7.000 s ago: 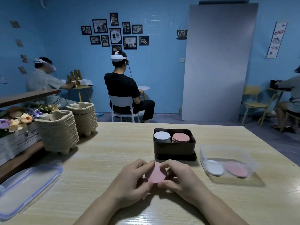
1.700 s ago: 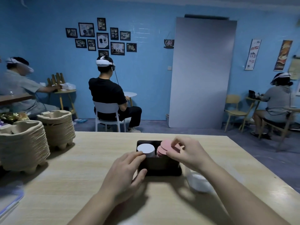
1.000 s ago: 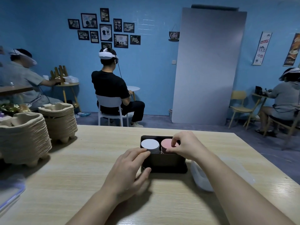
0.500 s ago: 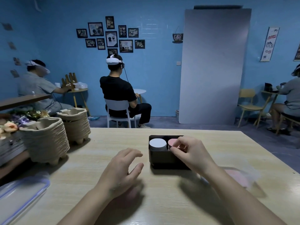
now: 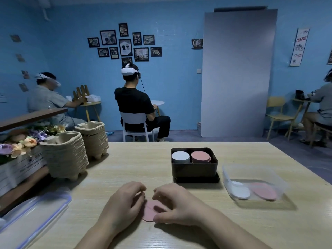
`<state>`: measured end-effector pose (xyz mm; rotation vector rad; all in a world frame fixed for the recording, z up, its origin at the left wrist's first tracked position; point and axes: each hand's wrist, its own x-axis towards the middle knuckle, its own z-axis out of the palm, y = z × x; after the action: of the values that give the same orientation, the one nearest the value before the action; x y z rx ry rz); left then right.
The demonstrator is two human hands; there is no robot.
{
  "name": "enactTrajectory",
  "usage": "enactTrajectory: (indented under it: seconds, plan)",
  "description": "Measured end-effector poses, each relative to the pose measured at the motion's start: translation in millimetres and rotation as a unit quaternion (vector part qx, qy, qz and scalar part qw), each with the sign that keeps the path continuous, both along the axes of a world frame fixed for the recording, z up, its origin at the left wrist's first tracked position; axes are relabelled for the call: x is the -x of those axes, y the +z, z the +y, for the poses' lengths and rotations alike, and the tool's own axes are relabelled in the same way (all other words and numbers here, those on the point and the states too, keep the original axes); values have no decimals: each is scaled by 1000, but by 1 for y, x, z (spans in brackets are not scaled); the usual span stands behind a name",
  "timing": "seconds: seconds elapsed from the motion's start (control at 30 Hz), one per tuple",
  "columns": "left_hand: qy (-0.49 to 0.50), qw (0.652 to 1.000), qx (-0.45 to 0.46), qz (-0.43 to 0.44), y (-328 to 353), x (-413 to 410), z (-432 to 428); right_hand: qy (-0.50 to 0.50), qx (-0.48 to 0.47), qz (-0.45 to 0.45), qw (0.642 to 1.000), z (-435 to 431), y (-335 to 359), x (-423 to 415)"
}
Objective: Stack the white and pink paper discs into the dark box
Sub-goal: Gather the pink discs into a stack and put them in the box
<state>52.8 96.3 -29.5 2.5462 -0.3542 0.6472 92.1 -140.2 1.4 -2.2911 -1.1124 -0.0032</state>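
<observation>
A small dark hanging sign on the blue wall reads "Coffee"; the white poster further right is headed "COFFEE" in red. The white crate under the flowers shows "GAR"; the rest is hidden.

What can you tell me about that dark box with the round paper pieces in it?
The dark rectangular box, matt and plastic-looking with rounded corners, stands upright and open-topped on the pale wooden table, resting on a flat dark base slightly wider than itself. Inside sit two stacks side by side: white paper discs on the left, pink paper discs on the right, the pink slightly uneven. No hand touches it.
</observation>
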Motion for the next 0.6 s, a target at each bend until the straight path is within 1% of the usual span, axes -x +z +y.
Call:
enactTrajectory:
  seconds: [0.1,0.27,0.43,0.6]
  plan:
    - [1,1000,-28,3,-1,0,-2,2,27,-3,1000,4,-2,-2]
    - [3,1000,-17,2,0,-1,-1,-7,-5,-18,1000,5,-6,-1]
    - [-7,1000,5,-3,5,4,-2,-21,-74,-20,997,-1,-8,0]
    - [-47,998,35,25,13,14,-6,-36,-145,-20,989,-15,-9,0]
